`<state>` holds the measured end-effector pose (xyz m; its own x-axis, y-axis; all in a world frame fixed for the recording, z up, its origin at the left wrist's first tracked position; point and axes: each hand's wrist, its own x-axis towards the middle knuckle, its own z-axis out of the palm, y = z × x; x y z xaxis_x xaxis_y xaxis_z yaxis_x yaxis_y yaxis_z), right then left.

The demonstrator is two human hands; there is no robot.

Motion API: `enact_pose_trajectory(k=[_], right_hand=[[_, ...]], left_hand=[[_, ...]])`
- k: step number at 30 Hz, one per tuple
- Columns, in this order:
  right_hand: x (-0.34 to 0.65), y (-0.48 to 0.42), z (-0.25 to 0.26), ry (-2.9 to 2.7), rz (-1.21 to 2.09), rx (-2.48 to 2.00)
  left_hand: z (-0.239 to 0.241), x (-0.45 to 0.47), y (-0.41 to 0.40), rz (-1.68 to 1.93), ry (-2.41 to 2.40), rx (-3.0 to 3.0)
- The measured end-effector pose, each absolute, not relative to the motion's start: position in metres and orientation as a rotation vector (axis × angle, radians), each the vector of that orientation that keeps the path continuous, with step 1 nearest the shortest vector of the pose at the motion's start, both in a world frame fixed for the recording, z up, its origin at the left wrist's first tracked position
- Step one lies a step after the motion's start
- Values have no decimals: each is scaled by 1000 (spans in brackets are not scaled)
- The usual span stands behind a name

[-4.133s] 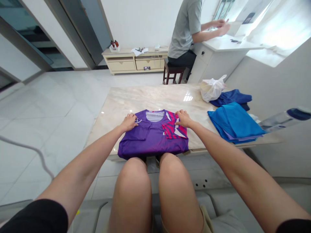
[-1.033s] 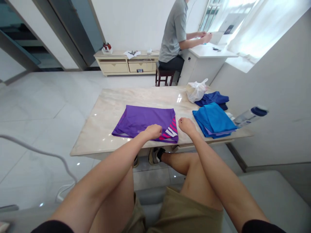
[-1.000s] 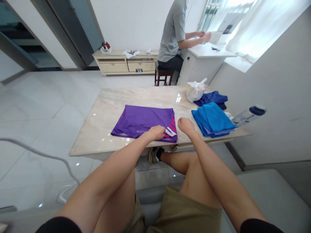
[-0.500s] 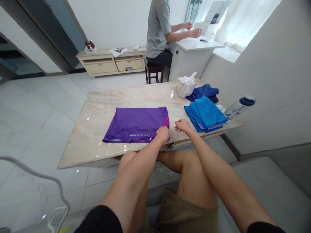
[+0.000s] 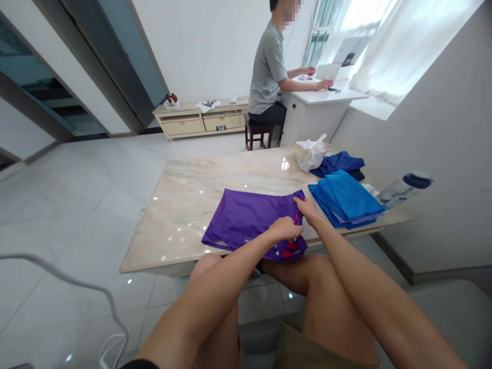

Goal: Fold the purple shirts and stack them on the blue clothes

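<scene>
The purple shirt [image 5: 248,220] lay folded on the marble table [image 5: 184,205], at the near edge. The left hand [image 5: 286,229] was curled shut, pinching the shirt's near right corner. The right hand [image 5: 306,208] gripped the shirt's right edge, just behind the left hand, fingers closed on the cloth. To the right of the shirt sat a stack of blue clothes [image 5: 346,202]. Behind that stack lay a white plastic bag [image 5: 312,154]. A water bottle [image 5: 403,188] lay past the blue stack.
</scene>
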<state>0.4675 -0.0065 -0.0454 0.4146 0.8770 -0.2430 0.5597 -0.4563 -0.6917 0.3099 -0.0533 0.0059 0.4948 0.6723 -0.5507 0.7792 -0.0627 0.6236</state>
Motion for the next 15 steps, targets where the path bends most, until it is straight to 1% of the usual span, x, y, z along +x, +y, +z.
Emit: enact_pose_trajectory(k=[3, 8, 11, 15], right_hand=[[445, 16, -20, -1174, 894, -2110], [392, 45, 14, -1229, 1135, -1957], [358, 53, 13, -1221, 1114, -1946], [320, 61, -3, -1225, 1046, -2025]], left_hand=[[10, 284, -47, -48, 1243, 1729], [4, 215, -27, 309, 1319, 1518], [-10, 169, -17, 405, 1382, 1473], [-33, 121, -16, 472, 1425, 1422]])
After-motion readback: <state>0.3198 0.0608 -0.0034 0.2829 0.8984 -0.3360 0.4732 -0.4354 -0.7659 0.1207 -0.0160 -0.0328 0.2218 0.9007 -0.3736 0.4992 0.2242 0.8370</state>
